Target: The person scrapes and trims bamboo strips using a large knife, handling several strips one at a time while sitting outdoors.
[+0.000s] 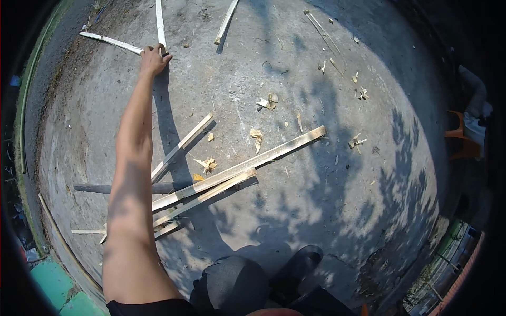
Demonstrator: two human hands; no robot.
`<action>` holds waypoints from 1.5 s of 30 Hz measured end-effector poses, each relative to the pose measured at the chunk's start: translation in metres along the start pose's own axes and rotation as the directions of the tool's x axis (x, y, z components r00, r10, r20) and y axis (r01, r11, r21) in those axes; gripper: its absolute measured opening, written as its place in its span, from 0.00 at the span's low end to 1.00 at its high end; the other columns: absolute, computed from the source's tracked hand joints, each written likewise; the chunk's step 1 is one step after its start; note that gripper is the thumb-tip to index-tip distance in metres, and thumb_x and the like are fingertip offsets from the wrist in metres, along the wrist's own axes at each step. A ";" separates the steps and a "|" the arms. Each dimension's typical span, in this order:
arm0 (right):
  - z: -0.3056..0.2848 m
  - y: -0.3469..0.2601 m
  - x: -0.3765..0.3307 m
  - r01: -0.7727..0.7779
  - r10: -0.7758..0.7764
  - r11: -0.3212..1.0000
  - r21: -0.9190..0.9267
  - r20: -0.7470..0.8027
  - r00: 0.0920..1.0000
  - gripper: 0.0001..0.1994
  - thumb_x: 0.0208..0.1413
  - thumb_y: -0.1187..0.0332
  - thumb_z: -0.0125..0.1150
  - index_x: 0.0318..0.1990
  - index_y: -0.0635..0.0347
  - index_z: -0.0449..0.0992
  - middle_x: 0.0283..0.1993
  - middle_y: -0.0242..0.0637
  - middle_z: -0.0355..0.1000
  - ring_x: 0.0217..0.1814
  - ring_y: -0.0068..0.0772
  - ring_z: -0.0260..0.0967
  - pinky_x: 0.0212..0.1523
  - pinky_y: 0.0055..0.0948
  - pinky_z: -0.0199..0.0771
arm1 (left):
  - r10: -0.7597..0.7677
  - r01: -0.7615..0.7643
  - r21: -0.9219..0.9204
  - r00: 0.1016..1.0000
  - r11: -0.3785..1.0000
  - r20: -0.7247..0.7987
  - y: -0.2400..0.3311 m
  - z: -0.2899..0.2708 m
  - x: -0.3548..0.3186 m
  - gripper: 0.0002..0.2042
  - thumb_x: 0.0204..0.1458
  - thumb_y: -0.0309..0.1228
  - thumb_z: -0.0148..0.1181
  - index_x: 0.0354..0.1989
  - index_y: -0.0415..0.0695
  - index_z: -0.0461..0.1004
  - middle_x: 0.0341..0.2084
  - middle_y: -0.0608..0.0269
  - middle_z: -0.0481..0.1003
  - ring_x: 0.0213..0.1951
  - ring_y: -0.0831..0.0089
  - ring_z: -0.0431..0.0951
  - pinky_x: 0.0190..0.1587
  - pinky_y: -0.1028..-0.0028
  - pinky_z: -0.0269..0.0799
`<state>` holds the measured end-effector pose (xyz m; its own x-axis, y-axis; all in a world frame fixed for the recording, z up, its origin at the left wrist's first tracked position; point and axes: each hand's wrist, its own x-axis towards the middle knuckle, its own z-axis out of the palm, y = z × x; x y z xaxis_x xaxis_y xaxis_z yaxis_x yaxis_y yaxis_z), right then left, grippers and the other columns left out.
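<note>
Bamboo is what I see under my left hand [154, 57]: the arm stretches far forward across the grey concrete ground [327, 210], and the fingers are curled down over the near end of a pale split strip [159, 21] that runs away toward the top edge. Whether they truly grip it or only press on it, I cannot tell from this angle. A second thin strip [110, 41] lies just beside the hand, angling off to the left, and a third short slat [225, 22] rests apart to the right. My right hand does not show anywhere. Closer to me lies a loose pile of longer slats [237, 169], crossing one another, with a dark round pole [124, 188] passing beneath them. Pale shavings [206, 164] and chips are scattered around the pile. Leaf shadow covers the right half of the ground. My dark shoe [298, 263] sits at the bottom.
</note>
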<state>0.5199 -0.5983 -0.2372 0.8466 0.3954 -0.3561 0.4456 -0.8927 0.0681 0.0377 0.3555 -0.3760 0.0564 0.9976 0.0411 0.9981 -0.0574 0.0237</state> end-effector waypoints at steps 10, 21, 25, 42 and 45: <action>0.003 0.021 -0.033 -0.022 0.023 0.999 0.023 -0.027 0.999 0.16 0.58 0.56 0.65 0.33 0.64 0.76 0.26 0.46 0.73 0.30 0.51 0.74 0.34 0.43 0.72 | 0.612 -0.267 -0.914 0.790 0.307 -0.025 0.236 -0.076 -0.274 0.15 0.55 0.37 0.70 0.48 0.44 0.84 0.55 0.48 0.77 0.44 0.61 0.85 0.42 0.70 0.80; 0.024 0.035 -0.041 -0.031 0.036 0.990 0.136 -0.031 0.999 0.16 0.57 0.57 0.66 0.33 0.63 0.76 0.26 0.45 0.73 0.29 0.49 0.74 0.34 0.43 0.72 | -0.183 0.116 -0.848 0.983 0.517 0.023 0.146 -0.067 -0.221 0.19 0.63 0.43 0.61 0.43 0.34 0.78 0.31 0.55 0.82 0.35 0.72 0.83 0.40 0.71 0.77; 0.029 0.043 -0.047 -0.037 0.047 0.985 0.171 -0.054 0.997 0.16 0.57 0.57 0.67 0.33 0.63 0.76 0.25 0.45 0.73 0.29 0.49 0.74 0.33 0.42 0.72 | -0.221 0.199 -0.661 0.974 0.723 0.051 0.169 -0.044 -0.223 0.36 0.45 0.61 0.72 0.38 0.30 0.79 0.31 0.47 0.82 0.37 0.58 0.84 0.45 0.59 0.78; 0.062 0.087 -0.100 -0.220 0.282 0.888 0.403 -0.100 0.954 0.16 0.56 0.57 0.68 0.33 0.62 0.76 0.25 0.43 0.73 0.28 0.46 0.74 0.33 0.41 0.72 | -0.387 0.065 -0.792 0.846 -0.607 0.366 0.192 -0.120 -0.196 0.08 0.61 0.34 0.47 0.37 0.42 0.62 0.22 0.63 0.68 0.16 0.76 0.61 0.16 0.74 0.55; 0.051 0.085 -0.083 -0.188 0.287 0.859 0.477 -0.143 0.947 0.16 0.56 0.57 0.68 0.33 0.62 0.76 0.24 0.43 0.73 0.27 0.46 0.74 0.32 0.41 0.72 | -0.256 -0.038 -0.778 0.953 -0.627 0.160 0.179 -0.272 -0.239 0.23 0.64 0.54 0.39 0.37 0.43 0.66 0.20 0.68 0.58 0.18 0.75 0.56 0.20 0.74 0.52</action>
<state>0.4727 -0.7176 -0.2490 0.9715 0.1492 -0.1841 0.0846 -0.9441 -0.3186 0.1953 0.0956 -0.1094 -0.1978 0.9720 -0.1268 -0.6477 -0.0325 0.7612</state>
